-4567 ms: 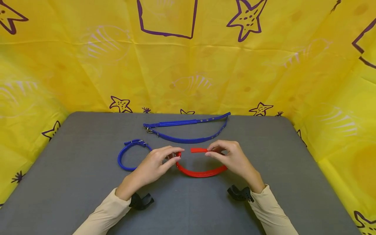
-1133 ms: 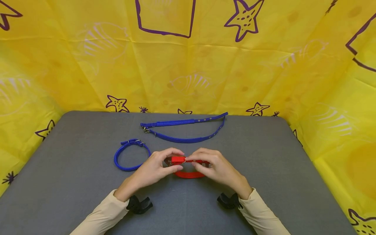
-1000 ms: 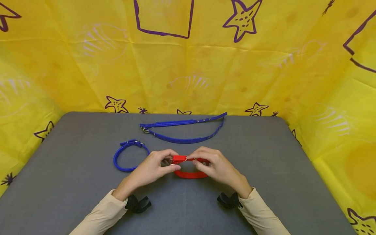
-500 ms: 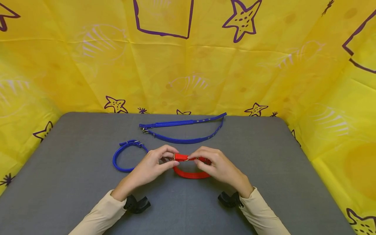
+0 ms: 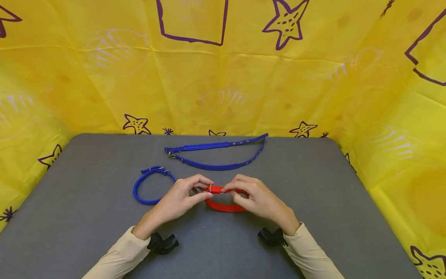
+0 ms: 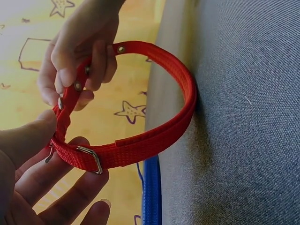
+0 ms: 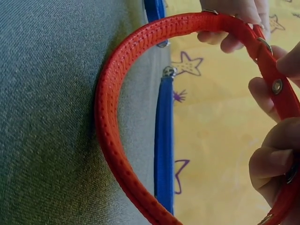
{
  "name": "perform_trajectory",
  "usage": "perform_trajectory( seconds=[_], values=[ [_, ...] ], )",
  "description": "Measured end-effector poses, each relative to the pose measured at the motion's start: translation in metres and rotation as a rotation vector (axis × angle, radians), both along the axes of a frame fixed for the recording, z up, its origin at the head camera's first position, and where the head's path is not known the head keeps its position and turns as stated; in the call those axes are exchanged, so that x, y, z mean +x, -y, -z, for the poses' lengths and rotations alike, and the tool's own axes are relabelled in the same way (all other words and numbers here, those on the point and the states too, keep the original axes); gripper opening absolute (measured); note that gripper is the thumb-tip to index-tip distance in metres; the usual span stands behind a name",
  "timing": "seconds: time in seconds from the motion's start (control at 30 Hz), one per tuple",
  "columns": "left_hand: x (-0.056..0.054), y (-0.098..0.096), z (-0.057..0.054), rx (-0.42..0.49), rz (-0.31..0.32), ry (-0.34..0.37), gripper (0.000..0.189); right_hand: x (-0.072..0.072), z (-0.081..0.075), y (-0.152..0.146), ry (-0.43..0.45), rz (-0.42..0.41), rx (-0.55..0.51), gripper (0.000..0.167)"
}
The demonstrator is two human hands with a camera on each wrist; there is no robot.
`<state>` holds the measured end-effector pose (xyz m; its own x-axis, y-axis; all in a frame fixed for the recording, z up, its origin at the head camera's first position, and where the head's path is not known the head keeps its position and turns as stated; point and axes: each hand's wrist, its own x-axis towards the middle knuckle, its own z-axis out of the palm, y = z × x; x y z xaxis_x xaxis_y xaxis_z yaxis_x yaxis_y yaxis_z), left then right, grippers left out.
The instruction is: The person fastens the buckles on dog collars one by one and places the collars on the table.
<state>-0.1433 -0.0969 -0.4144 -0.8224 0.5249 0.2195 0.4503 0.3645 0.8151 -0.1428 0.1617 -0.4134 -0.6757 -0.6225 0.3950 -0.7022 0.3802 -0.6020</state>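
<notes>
Both hands hold a red collar (image 5: 228,208), bent into a loop with its lower curve close over the table. My left hand (image 5: 186,195) pinches the buckle end between thumb and fingers; the metal buckle (image 6: 50,152) and a metal keeper ring (image 6: 91,159) show in the left wrist view. My right hand (image 5: 259,195) pinches the strap with the metal-rimmed holes (image 7: 277,86) just right of the buckle. The strap's holed end lies at the buckle, its tip partly hidden by the left fingers.
A blue collar (image 5: 135,190), fastened in a ring, lies on the grey table (image 5: 313,186) left of the hands, partly behind the left one. Behind the hands lie longer blue straps (image 5: 217,167) with buckle and holes. A yellow printed cloth (image 5: 223,73) stands around the table.
The hands have come together from apart, bringing the red strap's free end to the buckle and closing the loop. Lately, the left fingers shifted slightly at the buckle. The blue collars stay put.
</notes>
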Motion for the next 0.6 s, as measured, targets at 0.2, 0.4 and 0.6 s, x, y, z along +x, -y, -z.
perform_trajectory(
  seconds=[0.2,0.4,0.6],
  values=[
    [0.0022,-0.0014,-0.0015,0.015,0.028,-0.015,0.024,0.0006,0.0014,0.0055,-0.05,-0.024,-0.036,0.026],
    [0.0032,-0.0025,-0.0024,0.012,0.019,-0.018,0.024,0.0012,0.0022,0.0085,-0.071,-0.015,-0.067,0.018],
    [0.0011,0.0003,-0.003,-0.015,-0.011,0.004,0.021,-0.0008,0.0046,0.0079,-0.094,0.024,-0.066,0.015]
  ],
)
